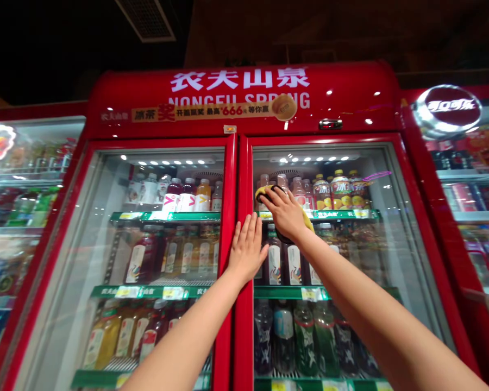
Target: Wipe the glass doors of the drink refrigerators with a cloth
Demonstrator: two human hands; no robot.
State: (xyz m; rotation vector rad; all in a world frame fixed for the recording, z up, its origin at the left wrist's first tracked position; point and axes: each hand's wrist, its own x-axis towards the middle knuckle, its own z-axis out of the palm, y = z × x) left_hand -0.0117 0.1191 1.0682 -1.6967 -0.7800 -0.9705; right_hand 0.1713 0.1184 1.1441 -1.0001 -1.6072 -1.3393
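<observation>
Yellow-and-black cloth (264, 190) lies against the glass door (375, 233) beneath the right hand (284, 210), whose partly spread fingers press over it. At its eight o'clock, the left hand (248, 247) rests open on the red door frame (244, 342), grasping nothing. White-labelled bottles (294, 266) stand at six; NONGFU SPRING lettering (228, 100) at eleven.

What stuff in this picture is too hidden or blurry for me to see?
- Middle of the yellow cloth: head view, covered by the right hand.
- Palm of the left hand: head view, turned away from the camera.
- Bottom of the red fridge: head view, cut off by the lower edge.
- Small words on the far-right drinks: head view, too blurred and tiny.
</observation>
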